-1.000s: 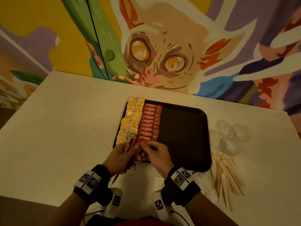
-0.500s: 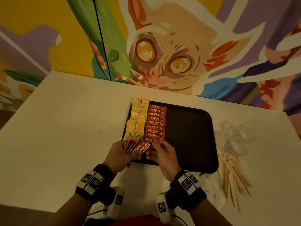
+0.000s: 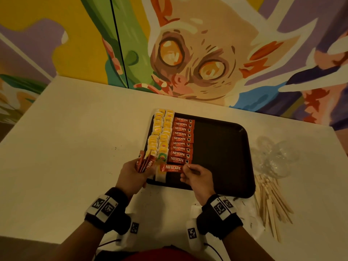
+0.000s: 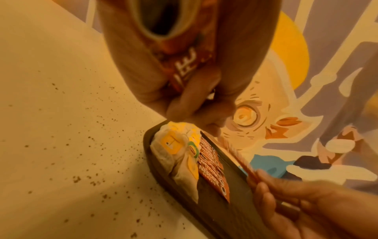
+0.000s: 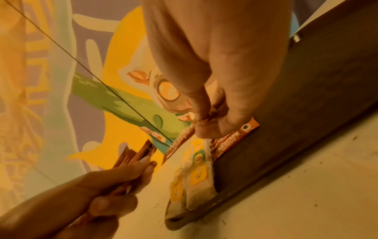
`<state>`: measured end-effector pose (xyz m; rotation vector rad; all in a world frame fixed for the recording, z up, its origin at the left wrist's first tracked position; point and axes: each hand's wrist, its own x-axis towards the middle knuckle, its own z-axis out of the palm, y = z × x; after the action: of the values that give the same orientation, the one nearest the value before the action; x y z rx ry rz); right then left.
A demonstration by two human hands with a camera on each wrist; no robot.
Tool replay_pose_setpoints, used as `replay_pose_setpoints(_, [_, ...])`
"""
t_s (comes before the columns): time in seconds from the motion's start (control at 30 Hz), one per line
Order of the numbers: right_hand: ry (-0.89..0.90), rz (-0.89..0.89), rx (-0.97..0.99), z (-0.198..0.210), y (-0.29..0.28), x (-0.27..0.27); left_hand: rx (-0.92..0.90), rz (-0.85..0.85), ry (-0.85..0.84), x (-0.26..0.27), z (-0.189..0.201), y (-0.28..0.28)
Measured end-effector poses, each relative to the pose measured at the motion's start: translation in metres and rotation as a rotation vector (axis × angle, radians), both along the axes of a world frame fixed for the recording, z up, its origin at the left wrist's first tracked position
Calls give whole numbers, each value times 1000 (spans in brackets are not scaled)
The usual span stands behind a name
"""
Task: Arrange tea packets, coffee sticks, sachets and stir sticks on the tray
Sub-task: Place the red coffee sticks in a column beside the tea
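Since half a second ago, one red Nescafe coffee stick [image 3: 171, 168] has left the fan in my left hand [image 3: 131, 176] and now lies level, pinched at its right end between thumb and fingertips of my right hand [image 3: 197, 178], low centre of the head view, just below the last stick of the red column of laid coffee sticks [image 3: 181, 140]. Left hand: curled round a small fan of spare red coffee sticks [image 3: 144, 162], held upright at the lower left corner of the black rectangular plastic tray [image 3: 222, 147]. Two columns of yellow-tagged tea packets [image 3: 161, 132] fill the tray's left edge; the right half is bare. Off the tray, at the right of the frame: a loose heap of pale wooden stir sticks [image 3: 271, 200] and crumpled clear plastic wrap [image 3: 273, 157] on the white table [image 3: 75, 147]. Hazards, as I judge them: the stick overlaps the tea packets at its left end and may land skewed or nudge them out of line; my loose left-hand fan could slip; room at the near rim looks tight.
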<state>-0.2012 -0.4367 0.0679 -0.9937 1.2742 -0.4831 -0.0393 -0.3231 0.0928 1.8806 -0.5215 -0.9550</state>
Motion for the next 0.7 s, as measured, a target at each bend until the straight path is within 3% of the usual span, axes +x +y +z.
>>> replay_pose_setpoints(0.23, [188, -185, 40, -22, -21, 4, 35, -8, 68, 7, -9, 2])
replay_pose_setpoints(0.7, [385, -50, -43, -31, -27, 15, 36, -27, 85, 3, -9, 9])
